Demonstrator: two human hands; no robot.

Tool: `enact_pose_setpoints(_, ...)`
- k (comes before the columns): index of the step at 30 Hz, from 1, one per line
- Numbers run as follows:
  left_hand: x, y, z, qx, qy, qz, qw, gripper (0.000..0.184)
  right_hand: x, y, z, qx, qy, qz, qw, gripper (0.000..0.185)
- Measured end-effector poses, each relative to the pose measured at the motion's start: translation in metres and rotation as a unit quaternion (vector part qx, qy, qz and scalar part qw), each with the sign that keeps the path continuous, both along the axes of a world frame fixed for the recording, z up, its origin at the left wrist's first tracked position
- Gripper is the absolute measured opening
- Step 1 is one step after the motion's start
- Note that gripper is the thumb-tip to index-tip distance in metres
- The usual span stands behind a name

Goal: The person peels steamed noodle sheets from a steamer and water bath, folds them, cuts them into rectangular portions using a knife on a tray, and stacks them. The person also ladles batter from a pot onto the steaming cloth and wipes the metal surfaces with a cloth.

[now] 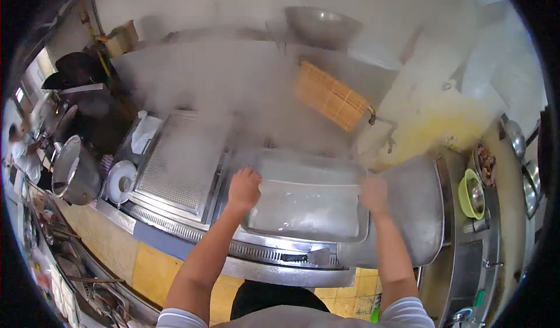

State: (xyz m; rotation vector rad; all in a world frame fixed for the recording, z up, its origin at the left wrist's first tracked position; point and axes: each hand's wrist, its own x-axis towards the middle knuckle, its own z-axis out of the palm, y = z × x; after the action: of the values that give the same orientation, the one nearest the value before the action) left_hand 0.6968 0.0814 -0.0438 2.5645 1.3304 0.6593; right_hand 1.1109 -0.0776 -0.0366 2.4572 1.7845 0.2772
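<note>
One perforated metal panel (178,167) lies leftmost; next, one left hand (245,189) clasps the rim of one metal tray (306,211) on the bench (291,275), behind one scraper (318,257); one blurred right hand (374,194) meets its right edge, grip unclear.

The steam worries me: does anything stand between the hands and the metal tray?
Nothing solid visible: left hand and right hand are at opposite ends of the metal tray; steam hangs beyond it.

Short whitish sleeves (182,318), pale shirt (274,317), black lower garment (274,296), bare forearms (202,264), bare fingers (252,175)
</note>
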Motion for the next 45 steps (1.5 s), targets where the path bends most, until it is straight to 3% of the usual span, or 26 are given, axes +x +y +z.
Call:
enact_pose_setpoints(3,-0.023,-0.015,0.038,0.092,-0.158,-0.026,0.983,0.012,-0.01,-0.034,0.071,0.111,0.079,0.015,0.991,0.018)
enact_pose_setpoints(6,-0.034,-0.022,0.083,-0.09,-0.327,0.057,0.939,0.01,-0.02,-0.053,0.146,0.239,0.236,0.027,0.942,0.016)
enact_pose_setpoints(7,-0.041,-0.024,0.1,-0.078,-0.357,0.046,0.93,0.021,-0.029,-0.06,0.18,0.244,0.284,0.011,0.927,0.016)
enact_pose_setpoints(11,-0.063,-0.011,0.162,-0.07,-0.452,0.05,0.888,0.025,-0.041,-0.069,0.252,0.328,0.426,0.038,0.842,0.019)
enact_pose_setpoints(14,-0.089,-0.021,0.233,-0.035,-0.489,0.048,0.87,0.027,-0.076,-0.076,0.307,0.386,0.444,0.083,0.804,0.018)
enact_pose_setpoints(16,-0.113,-0.026,0.269,-0.036,-0.53,0.048,0.846,0.027,-0.102,-0.074,0.335,0.436,0.395,0.096,0.803,0.023)
enact_pose_setpoints(19,-0.159,-0.016,0.3,0.002,-0.575,0.032,0.817,0.024,-0.144,-0.07,0.371,0.466,0.344,0.139,0.803,0.027)
enact_pose_setpoints(20,-0.177,-0.006,0.305,0.075,-0.565,0.026,0.821,0.022,-0.16,-0.068,0.38,0.468,0.331,0.156,0.804,0.028)
enact_pose_setpoints(22,-0.219,0.017,0.313,0.219,-0.533,0.015,0.818,0.018,-0.202,-0.059,0.391,0.48,0.327,0.154,0.799,0.029)
enact_pose_setpoints(27,-0.336,0.06,0.332,0.266,-0.527,-0.037,0.806,0.013,-0.321,-0.029,0.395,0.469,0.374,0.145,0.787,0.029)
enact_pose_setpoints(32,-0.454,0.091,0.331,0.241,-0.47,-0.004,0.849,0.014,-0.432,0.026,0.376,0.455,0.419,0.1,0.779,0.027)
enact_pose_setpoints(35,-0.513,0.115,0.319,0.22,-0.44,0.006,0.87,0.019,-0.495,0.05,0.365,0.436,0.39,0.089,0.806,0.023)
enact_pose_setpoints(45,-0.616,0.156,0.293,0.268,-0.43,0.025,0.862,0.014,-0.616,0.073,0.35,0.397,0.44,0.08,0.802,0.021)
